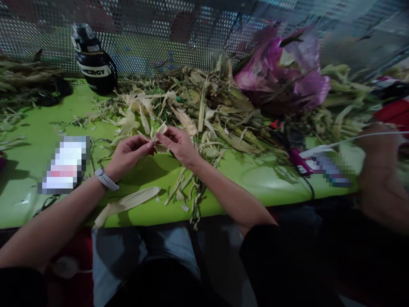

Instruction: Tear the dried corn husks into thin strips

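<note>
My left hand (132, 152) and my right hand (176, 145) meet above the green table, fingers pinched on one small piece of pale dried corn husk (159, 131). Its exact shape is partly hidden by my fingers. Just beyond my hands spreads a heap of dried husks and leaves (230, 102). A long flat strip of husk (128, 204) lies at the table's front edge, left of my right forearm. Thin scraps of leaf (183, 192) are scattered between that strip and my right arm.
A black bottle (96, 64) stands at the back left. One phone (65, 166) lies left, another phone (334, 169) right beside a white cable. A pink plastic bag (281, 76) rests on the heap. Another person's arm (380, 170) is at the right. Perforated metal (143, 34) borders the back.
</note>
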A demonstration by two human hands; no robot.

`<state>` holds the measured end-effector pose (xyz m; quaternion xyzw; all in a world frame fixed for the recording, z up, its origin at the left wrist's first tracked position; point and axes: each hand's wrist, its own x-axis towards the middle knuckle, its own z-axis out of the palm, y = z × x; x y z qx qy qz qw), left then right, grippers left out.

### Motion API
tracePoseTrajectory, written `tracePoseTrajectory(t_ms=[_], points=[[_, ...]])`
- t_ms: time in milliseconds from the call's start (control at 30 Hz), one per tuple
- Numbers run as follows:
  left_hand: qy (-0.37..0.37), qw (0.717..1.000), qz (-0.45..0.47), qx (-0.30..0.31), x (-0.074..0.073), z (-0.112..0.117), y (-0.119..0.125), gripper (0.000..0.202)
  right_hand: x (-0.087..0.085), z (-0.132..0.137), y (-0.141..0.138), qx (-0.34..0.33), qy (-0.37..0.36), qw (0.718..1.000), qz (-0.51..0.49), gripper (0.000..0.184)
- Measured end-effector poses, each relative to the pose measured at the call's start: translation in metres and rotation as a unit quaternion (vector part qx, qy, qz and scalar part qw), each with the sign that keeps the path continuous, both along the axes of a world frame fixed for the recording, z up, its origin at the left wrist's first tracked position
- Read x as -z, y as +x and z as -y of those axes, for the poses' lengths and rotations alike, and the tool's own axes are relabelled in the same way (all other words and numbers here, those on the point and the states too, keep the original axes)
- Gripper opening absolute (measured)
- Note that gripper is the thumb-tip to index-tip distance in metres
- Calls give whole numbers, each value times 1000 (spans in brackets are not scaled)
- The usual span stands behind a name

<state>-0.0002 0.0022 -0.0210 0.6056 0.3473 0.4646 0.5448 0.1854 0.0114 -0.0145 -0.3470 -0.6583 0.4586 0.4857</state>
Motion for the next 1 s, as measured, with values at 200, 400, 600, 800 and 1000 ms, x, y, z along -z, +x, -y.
tracePoseTrajectory(t_ms=[200,400,600,800,1000], points=[[-55,996,64,-16,-2,-2,1,26,3,4,4,48,97,987,121,48],[-69,995,73,-25,-2,-4,0,28,4,3,2,96,210,956,180,35],[-31,999,27,-21,0,-5,-3,26,6,-6,4,-35,19,996,85,42],[1,998,-59,3,-3,-2,-2,28,3,-8,-1,-48,-100,994,-16,47],[-8,992,-112,57,-8,2,0,29,3,-9,-3,-54,-167,983,-62,51]])
